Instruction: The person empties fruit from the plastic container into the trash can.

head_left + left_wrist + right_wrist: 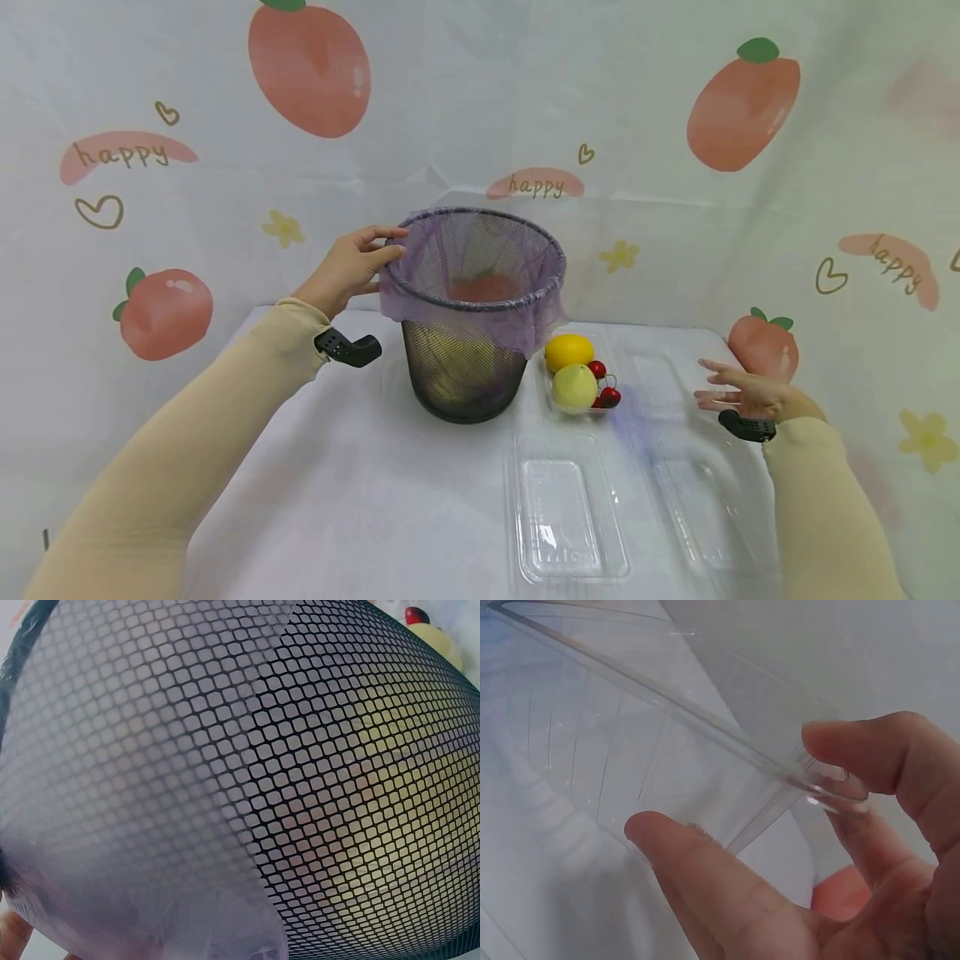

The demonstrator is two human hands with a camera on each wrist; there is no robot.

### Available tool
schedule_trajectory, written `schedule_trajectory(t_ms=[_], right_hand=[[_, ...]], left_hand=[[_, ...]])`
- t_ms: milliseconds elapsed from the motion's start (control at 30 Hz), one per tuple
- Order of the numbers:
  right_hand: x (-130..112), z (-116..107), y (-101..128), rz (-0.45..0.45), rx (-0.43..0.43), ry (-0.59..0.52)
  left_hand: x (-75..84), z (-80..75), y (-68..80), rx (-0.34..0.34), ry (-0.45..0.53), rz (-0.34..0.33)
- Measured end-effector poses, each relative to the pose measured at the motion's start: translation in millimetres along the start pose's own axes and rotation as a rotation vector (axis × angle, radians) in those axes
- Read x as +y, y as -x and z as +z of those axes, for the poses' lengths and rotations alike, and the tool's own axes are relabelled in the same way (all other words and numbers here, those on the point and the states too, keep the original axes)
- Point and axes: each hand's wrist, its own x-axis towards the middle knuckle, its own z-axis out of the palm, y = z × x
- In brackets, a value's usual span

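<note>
A black mesh bin [465,367] stands near the middle of the table [360,500], a bit toward the back edge. A thin purple bag [420,292] lines it and folds down over the rim all the way round. The left hand [348,271] is at the left side of the rim, and its curled fingers [382,250] hold the bag's edge there. From the left wrist view the mesh fills almost everything, with the bag [142,847] pale over the left part and something yellow showing through the mesh on the right.

Just beside the bin, on its right, a clear tray [551,392] holds 1 yellow fruit [568,352], 1 pale green fruit [574,388] and 2 red cherries [603,385]. The fruits touch each other.

The right hand [738,393] is near the right edge of the table, well apart from the bin. Its fingers are spread and straight. In the right wrist view the thumb [720,885] and a finger [885,750] are close on each side of the rim of a clear plastic box [705,742], but they do not pinch it.

1 empty clear tray [562,508] lies near the front edge, and another clear tray [705,508] lies by the front right corner. The front left part of the table, under the left arm, is bare white cloth with lots of room.
</note>
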Motion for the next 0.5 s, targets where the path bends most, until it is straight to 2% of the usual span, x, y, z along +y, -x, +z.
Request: schedule_trajectory(t_ms=[133, 333, 500], right_hand=[[-1, -5, 1, 0.025, -0.006, 0.067], [-2, -12, 3, 0.056, 0.049, 0.313], [1, -16, 0, 0.084, 0.084, 0.361]], left_hand=[[0.4, 0.1, 0.0, 0.000, 0.002, 0.000], [0.4, -0.1, -0.2, 0.004, -0.001, 0.001], [0.1, 0.0, -0.7, 0.005, -0.002, 0.003]])
